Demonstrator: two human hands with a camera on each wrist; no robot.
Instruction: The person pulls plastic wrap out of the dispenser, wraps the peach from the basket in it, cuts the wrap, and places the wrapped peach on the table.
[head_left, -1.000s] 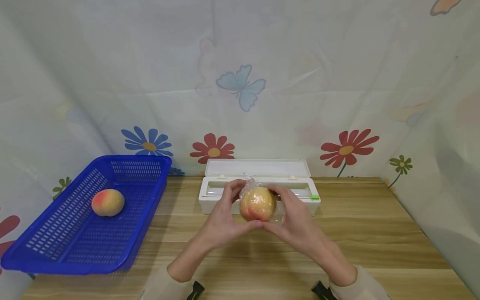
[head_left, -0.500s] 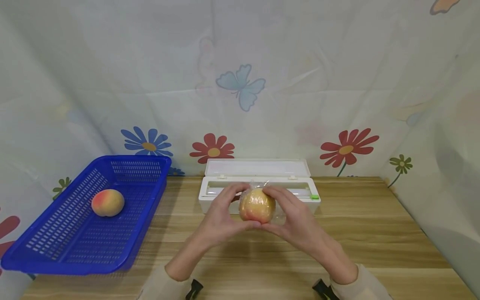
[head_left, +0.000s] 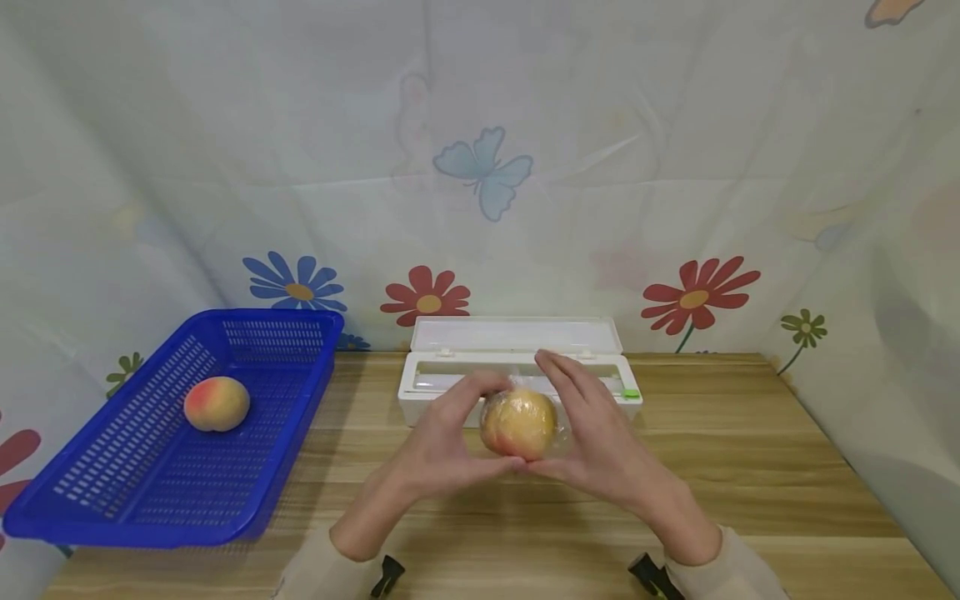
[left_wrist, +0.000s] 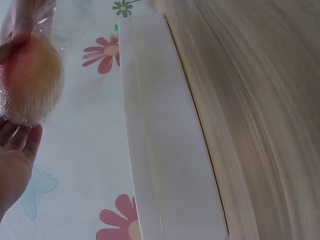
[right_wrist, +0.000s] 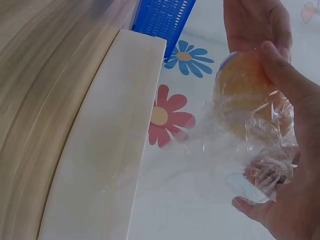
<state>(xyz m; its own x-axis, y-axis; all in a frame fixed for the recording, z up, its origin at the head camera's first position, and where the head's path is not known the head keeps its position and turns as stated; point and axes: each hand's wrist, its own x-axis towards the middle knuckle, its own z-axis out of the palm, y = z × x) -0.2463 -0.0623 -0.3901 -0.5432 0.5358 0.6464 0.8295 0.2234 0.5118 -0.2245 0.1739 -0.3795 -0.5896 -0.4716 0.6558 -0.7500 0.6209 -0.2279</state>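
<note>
A left hand (head_left: 438,442) curls round a film-covered peach (head_left: 519,425) before the white dispenser (head_left: 418,410), while a right hand (head_left: 600,437) spreads near-straight fingers, thumb against the fruit. Wrapping appears nearly done, with loose film (right_wrist: 257,127) to smooth; left of the dispenser, a blue basket (head_left: 187,496) holds another peach, seemingly bare (head_left: 217,404).

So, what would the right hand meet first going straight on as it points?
Probably the raised white lid, ahead of the right hand in the head view; depth is unclear, so it might pass over to the flowered backdrop.
</note>
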